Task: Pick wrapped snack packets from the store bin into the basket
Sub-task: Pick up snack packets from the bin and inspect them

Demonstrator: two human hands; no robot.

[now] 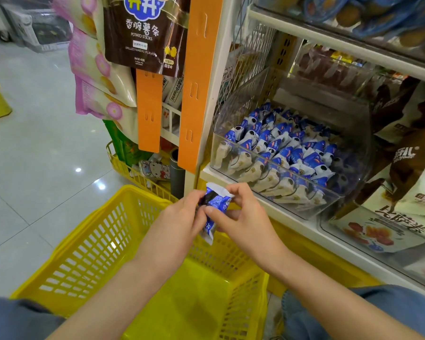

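Observation:
Both my hands hold blue and white wrapped snack packets (215, 202) above the far edge of the yellow basket (88, 246). My left hand (182, 217) pinches the packets from the left, and my right hand (241, 217) grips them from the right. One packet hangs down between the two hands. The clear store bin (275, 192) on the shelf, up and to the right, is full of several blue packets (287, 148) and a front row of cream packets (260, 173). The basket's floor looks bare where I can see it.
An orange hanging strip (194, 94) and bags of potato sticks (142, 30) hang on the shelf's end at left. A smaller yellow wire basket (138, 175) stands behind the big one. Snack bags (402, 168) fill the bins to the right. Grey tiled floor lies to the left.

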